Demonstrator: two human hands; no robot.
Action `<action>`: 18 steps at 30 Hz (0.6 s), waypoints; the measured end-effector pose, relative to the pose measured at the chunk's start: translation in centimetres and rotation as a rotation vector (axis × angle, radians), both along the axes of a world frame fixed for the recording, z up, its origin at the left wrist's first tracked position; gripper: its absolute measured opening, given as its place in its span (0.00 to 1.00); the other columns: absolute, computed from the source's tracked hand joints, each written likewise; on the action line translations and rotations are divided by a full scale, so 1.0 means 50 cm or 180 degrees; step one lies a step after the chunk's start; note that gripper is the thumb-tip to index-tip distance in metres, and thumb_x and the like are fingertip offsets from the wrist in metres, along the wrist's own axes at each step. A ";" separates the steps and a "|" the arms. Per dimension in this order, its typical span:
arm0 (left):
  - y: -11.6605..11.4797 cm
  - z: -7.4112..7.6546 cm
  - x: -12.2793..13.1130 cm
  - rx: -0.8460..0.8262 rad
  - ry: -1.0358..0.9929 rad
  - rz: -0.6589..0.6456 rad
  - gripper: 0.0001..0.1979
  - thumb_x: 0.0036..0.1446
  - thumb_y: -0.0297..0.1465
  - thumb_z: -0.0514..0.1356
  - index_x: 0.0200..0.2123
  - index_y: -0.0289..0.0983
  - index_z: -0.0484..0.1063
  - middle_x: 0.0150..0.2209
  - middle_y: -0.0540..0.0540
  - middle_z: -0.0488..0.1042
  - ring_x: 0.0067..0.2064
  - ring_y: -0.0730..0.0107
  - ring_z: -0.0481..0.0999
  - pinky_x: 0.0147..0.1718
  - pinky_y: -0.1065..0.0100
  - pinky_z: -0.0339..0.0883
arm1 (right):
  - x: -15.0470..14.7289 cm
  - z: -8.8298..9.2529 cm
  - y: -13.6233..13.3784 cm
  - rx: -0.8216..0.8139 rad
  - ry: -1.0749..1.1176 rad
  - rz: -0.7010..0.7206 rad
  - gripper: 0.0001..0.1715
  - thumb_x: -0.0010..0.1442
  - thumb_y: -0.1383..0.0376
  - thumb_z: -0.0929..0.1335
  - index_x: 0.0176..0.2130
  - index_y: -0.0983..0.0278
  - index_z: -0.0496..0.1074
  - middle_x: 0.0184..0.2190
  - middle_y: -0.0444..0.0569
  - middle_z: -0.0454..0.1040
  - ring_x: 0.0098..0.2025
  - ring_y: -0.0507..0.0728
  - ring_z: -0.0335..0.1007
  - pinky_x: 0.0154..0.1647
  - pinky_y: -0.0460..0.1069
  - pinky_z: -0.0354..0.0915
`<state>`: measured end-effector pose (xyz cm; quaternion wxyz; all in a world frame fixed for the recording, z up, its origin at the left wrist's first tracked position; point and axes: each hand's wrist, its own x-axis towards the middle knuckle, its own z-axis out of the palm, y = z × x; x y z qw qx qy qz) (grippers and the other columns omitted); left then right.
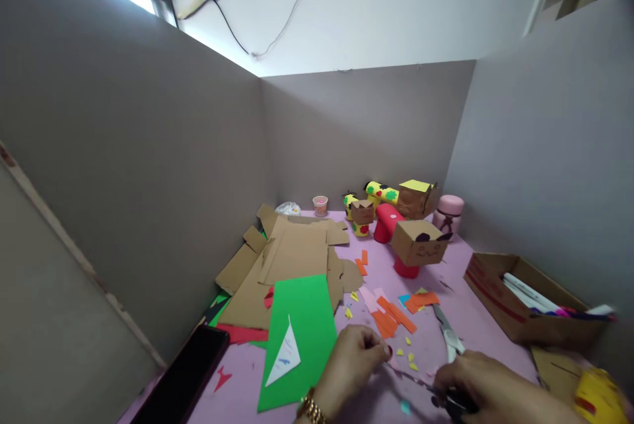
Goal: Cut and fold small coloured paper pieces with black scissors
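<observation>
My left hand (354,361), with a gold bracelet at the wrist, is closed in a pinch at the front of the pink table; what its fingertips hold is too small to make out. To its right, my right hand (475,384) grips black-handled scissors (458,404), whose blades point left toward my left fingertips. White-handled scissors (448,335) lie just beyond my right hand. Orange paper strips (396,315) and yellow scraps (411,358) are scattered past the hands. A green sheet (317,318) with a white paper triangle (287,354) on it lies left of my left hand.
Cardboard sheets (297,252) cover the back left, and a black phone (185,374) lies front left. Box-headed animal figures (419,242) and a pink bottle (448,212) stand at the back right. A cardboard box (525,318) of markers sits right, near a yellow object (599,397).
</observation>
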<state>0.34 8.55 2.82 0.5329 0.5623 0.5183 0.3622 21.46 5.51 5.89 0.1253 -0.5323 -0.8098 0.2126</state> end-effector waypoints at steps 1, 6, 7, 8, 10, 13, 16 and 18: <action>0.000 -0.005 0.002 0.0015 0.0010 -0.0015 0.06 0.40 0.28 0.58 0.15 0.36 0.68 0.15 0.55 0.62 0.20 0.73 0.59 0.20 0.71 0.49 | -0.004 0.007 -0.002 -0.0054 -0.0155 0.0011 0.17 0.36 0.74 0.67 0.26 0.57 0.80 0.25 0.48 0.81 0.27 0.60 0.74 0.25 0.47 0.62; -0.003 -0.014 0.007 0.0075 0.0090 -0.0018 0.06 0.40 0.27 0.58 0.14 0.37 0.68 0.15 0.54 0.63 0.21 0.72 0.60 0.22 0.70 0.49 | -0.022 0.052 -0.008 -0.0309 -0.0588 0.0174 0.18 0.41 0.73 0.67 0.32 0.59 0.81 0.31 0.54 0.82 0.33 0.65 0.75 0.31 0.50 0.63; -0.004 -0.014 0.007 0.0085 0.0101 -0.0010 0.07 0.40 0.27 0.59 0.14 0.37 0.69 0.16 0.53 0.64 0.22 0.72 0.60 0.22 0.71 0.49 | -0.023 0.057 -0.008 -0.0338 -0.0609 0.0221 0.17 0.41 0.72 0.68 0.32 0.59 0.81 0.30 0.53 0.82 0.33 0.64 0.75 0.30 0.49 0.62; -0.004 -0.013 0.008 0.0090 0.0109 0.0001 0.07 0.41 0.27 0.59 0.14 0.37 0.69 0.16 0.53 0.65 0.22 0.71 0.61 0.22 0.71 0.50 | -0.023 0.060 -0.007 -0.0358 -0.0631 0.0268 0.16 0.41 0.71 0.68 0.31 0.59 0.81 0.29 0.52 0.82 0.32 0.63 0.75 0.28 0.49 0.61; -0.005 -0.013 0.009 0.0086 0.0113 0.0032 0.07 0.41 0.28 0.60 0.14 0.37 0.70 0.16 0.53 0.66 0.23 0.70 0.63 0.23 0.71 0.51 | -0.020 0.061 -0.005 -0.0404 -0.0656 0.0339 0.13 0.42 0.70 0.69 0.30 0.59 0.81 0.26 0.51 0.82 0.29 0.62 0.74 0.25 0.48 0.57; -0.006 -0.013 0.010 0.0059 0.0095 0.0085 0.07 0.40 0.28 0.61 0.14 0.37 0.71 0.16 0.52 0.69 0.24 0.69 0.65 0.24 0.71 0.52 | -0.016 0.059 -0.002 -0.0473 -0.0663 0.0401 0.12 0.43 0.69 0.69 0.30 0.59 0.81 0.26 0.50 0.82 0.29 0.61 0.73 0.24 0.47 0.53; -0.007 -0.013 0.012 0.0047 0.0042 0.0149 0.07 0.40 0.28 0.62 0.13 0.37 0.71 0.15 0.53 0.68 0.23 0.69 0.66 0.23 0.70 0.52 | -0.014 0.056 0.000 -0.0511 -0.0686 0.0431 0.12 0.44 0.69 0.69 0.30 0.59 0.81 0.25 0.50 0.82 0.28 0.61 0.73 0.24 0.47 0.52; -0.008 -0.013 0.013 0.0057 -0.0031 0.0203 0.07 0.39 0.28 0.62 0.13 0.37 0.71 0.14 0.53 0.67 0.23 0.69 0.65 0.23 0.70 0.51 | -0.014 0.056 0.000 -0.0519 -0.0705 0.0417 0.11 0.43 0.69 0.70 0.30 0.59 0.81 0.25 0.50 0.82 0.29 0.61 0.74 0.24 0.47 0.52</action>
